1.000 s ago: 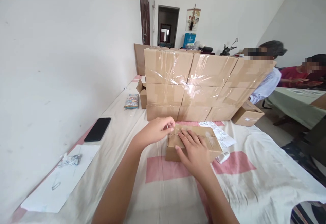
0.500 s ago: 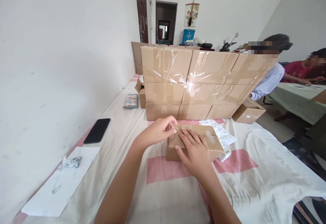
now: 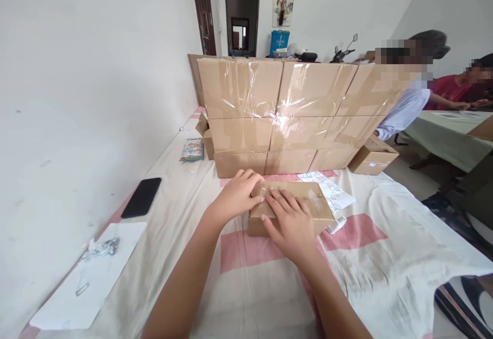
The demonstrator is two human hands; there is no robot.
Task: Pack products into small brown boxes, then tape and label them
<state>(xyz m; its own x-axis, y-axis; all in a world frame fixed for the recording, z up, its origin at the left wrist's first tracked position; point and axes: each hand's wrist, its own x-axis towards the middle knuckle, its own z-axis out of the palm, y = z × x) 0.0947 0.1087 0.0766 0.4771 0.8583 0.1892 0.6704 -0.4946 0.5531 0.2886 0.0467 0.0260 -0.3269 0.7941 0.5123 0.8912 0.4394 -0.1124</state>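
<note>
A small closed cardboard box (image 3: 322, 214) lies in front of me on the cloth, with shiny clear tape (image 3: 315, 200) on its top. My right hand (image 3: 288, 215) rests flat on the lid, fingers spread, holding nothing. At the box's left end, my left hand (image 3: 239, 195) has its fingers bent around the back left corner and its thumb on the top edge. A glossy bit of tape shows beside that thumb; the fingertips are partly hidden. A small white object (image 3: 336, 225) touches the box's right side, and a printed paper sheet (image 3: 339, 195) lies behind it.
Taped cardboard boxes (image 3: 241, 136) form a wall across the table's back. Further right stands another carton (image 3: 373, 155), near a person's sleeve (image 3: 404, 110). On the left are a black phone (image 3: 141, 198), a colourful packet (image 3: 192, 149) and a paper sheet (image 3: 102, 282) holding clips.
My left hand has gone from pinching at the tape to lying around the box's left corner. The right hand stays flat on the lid. The whole view has shifted slightly.
</note>
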